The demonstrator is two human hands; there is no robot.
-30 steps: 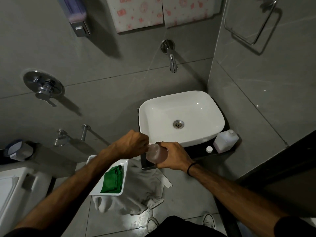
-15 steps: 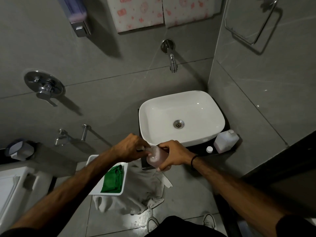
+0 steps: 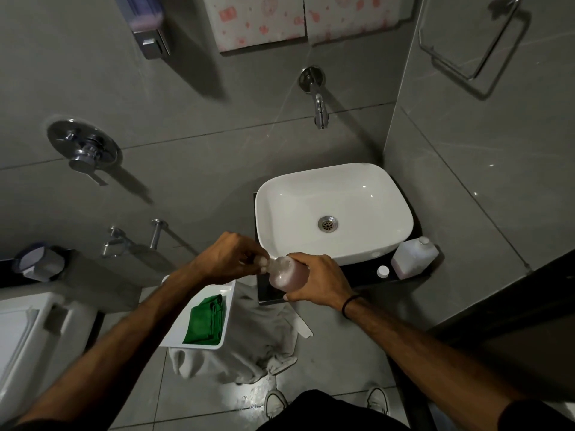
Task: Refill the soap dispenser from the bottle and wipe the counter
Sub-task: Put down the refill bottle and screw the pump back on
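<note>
My right hand (image 3: 320, 283) grips a small clear dispenser bottle (image 3: 284, 273) with pinkish soap inside, tilted so its neck points left, in front of the white sink (image 3: 385, 194). My left hand (image 3: 231, 255) is closed around the bottle's pale top (image 3: 264, 262) at the neck. A white refill bottle (image 3: 413, 258) stands on the dark counter (image 3: 367, 275) right of the sink, with its white cap (image 3: 383, 271) lying loose beside it. A green cloth (image 3: 205, 320) lies in a white tray (image 3: 174, 331) below my left arm.
A wall tap (image 3: 319, 104) hangs above the sink. A wall-mounted soap dispenser (image 3: 146, 23) is at top left, a towel ring (image 3: 473, 42) at top right. A grey rag (image 3: 249, 346) lies on the floor, and a toilet (image 3: 28, 331) is at the left.
Both hands and the dispenser bottle have stayed in front of the sink; my left hand's fingers have shifted on the bottle's top and the bottle has tilted slightly.
</note>
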